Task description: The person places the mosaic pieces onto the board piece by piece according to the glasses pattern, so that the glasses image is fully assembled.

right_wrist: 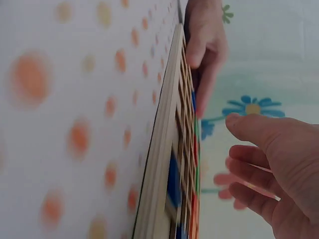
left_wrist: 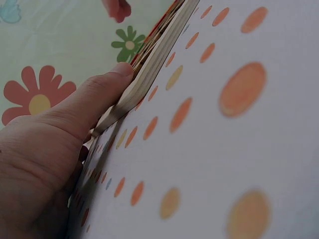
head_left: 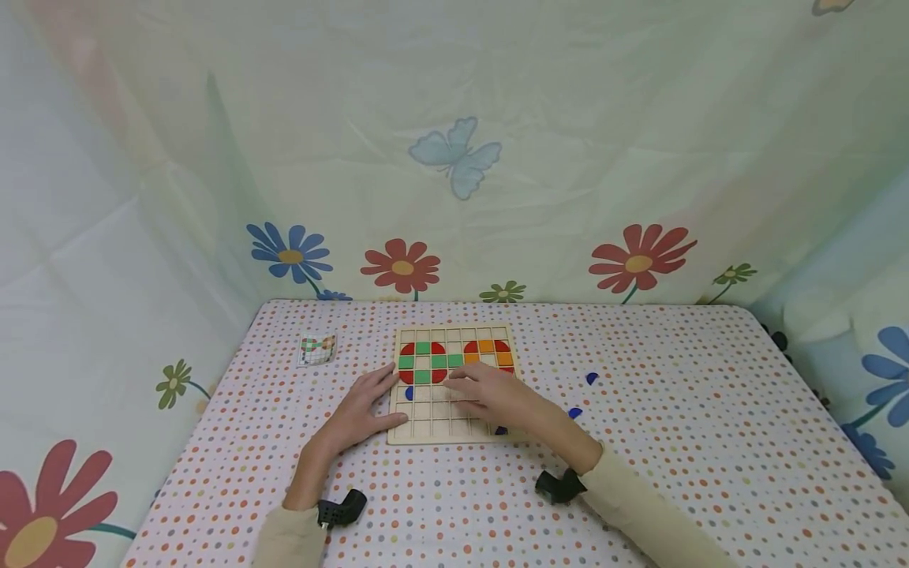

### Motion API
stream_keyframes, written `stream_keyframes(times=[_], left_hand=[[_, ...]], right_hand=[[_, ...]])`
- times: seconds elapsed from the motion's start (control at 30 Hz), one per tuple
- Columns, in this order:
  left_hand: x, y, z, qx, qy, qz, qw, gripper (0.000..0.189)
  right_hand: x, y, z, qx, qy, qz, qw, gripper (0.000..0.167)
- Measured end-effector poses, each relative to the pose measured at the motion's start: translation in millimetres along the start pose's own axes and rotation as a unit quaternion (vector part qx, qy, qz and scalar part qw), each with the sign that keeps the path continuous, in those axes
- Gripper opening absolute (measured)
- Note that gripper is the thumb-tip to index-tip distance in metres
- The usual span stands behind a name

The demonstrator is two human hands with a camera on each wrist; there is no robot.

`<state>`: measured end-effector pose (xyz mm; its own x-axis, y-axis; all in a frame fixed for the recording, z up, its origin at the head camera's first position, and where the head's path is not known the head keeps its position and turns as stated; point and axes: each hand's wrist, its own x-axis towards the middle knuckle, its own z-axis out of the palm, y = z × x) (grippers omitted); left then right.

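A wooden grid board [head_left: 440, 432] lies on the table with red, green and orange pieces in its upper cells. My left hand [head_left: 360, 409] rests at the board's left side, its thumb touching the edge and its fingers extended. Above the middle and right of the grid hovers my right hand [head_left: 490, 392], fingers loosely bent; the right wrist view shows nothing held. A blue half-round piece [head_left: 409, 393] sits in a left cell. Another blue piece [head_left: 501, 431] lies near the lower right corner, partly covered by the right arm in the head view.
Two blue half-round pieces lie right of the board, one farther back [head_left: 592, 379] and one nearer [head_left: 575, 412]. A small pattern card [head_left: 317, 349] lies at the back left on the dotted tablecloth [head_left: 454, 513]. A flowered curtain [head_left: 554, 181] hangs behind the table.
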<state>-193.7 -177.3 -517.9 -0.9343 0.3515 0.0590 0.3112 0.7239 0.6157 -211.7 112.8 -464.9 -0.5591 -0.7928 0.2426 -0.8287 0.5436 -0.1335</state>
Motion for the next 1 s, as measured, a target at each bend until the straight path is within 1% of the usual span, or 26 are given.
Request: stream_keyframes(times=[0.07, 0.13, 0.23, 0.3, 0.37, 0.4, 0.5, 0.63, 0.73, 0.87, 1.0], left_hand=[[0.9, 0.1, 0.5, 0.004, -0.001, -0.001, 1.0000, 0.082], [1.5, 0.4, 0.3, 0.007, -0.002, -0.002, 1.0000, 0.082], [2.0, 1.1, -1.0, 0.012, -0.002, -0.002, 0.9999, 0.082], [1.6, 1.4, -2.7, 0.013, -0.003, -0.004, 0.9999, 0.082], [0.9, 1.1, -3.7, 0.012, 0.001, -0.006, 0.9999, 0.081], [0.6, 0.5, -3.6, 0.013, 0.003, -0.005, 0.9999, 0.081], [-0.6, -0.3, -2.7, 0.007, 0.007, -0.004, 0.9999, 0.081], [-1.6, -0.1, -0.4, -0.002, 0.003, 0.001, 1.0000, 0.082], [-1.5, -0.1, 0.4, 0.000, 0.002, 0.001, 1.0000, 0.082], [-0.6, 0.3, 0.2, -0.001, 0.004, 0.001, 1.0000, 0.083], [-0.8, 0.6, 0.2, -0.006, 0.003, 0.000, 1.0000, 0.083]], right_hand=[[-15.9, 10.0, -5.8, -0.003, 0.016, 0.011, 0.9998, 0.036], [-31.3, 19.7, -11.1, -0.005, 0.023, 0.031, 0.9992, 0.035], [-50.9, 31.5, -17.1, 0.005, 0.016, 0.087, 0.9960, 0.035], [-60.7, 38.5, -21.2, 0.016, 0.011, 0.122, 0.9923, 0.037], [-66.8, 44.2, -26.5, 0.026, 0.009, 0.145, 0.9890, 0.038], [-69.4, 47.5, -29.5, 0.030, 0.010, 0.150, 0.9881, 0.039], [-76.9, 56.5, -42.3, 0.039, -0.002, 0.173, 0.9841, 0.040], [-91.8, 71.6, -60.1, 0.055, -0.036, 0.213, 0.9747, 0.038], [-105.0, 84.9, -70.5, 0.076, -0.054, 0.229, 0.9691, 0.037], [-119.4, 102.2, -77.1, 0.113, -0.074, 0.242, 0.9607, 0.037], [-126.8, 113.2, -77.3, 0.129, -0.096, 0.266, 0.9506, 0.036]])
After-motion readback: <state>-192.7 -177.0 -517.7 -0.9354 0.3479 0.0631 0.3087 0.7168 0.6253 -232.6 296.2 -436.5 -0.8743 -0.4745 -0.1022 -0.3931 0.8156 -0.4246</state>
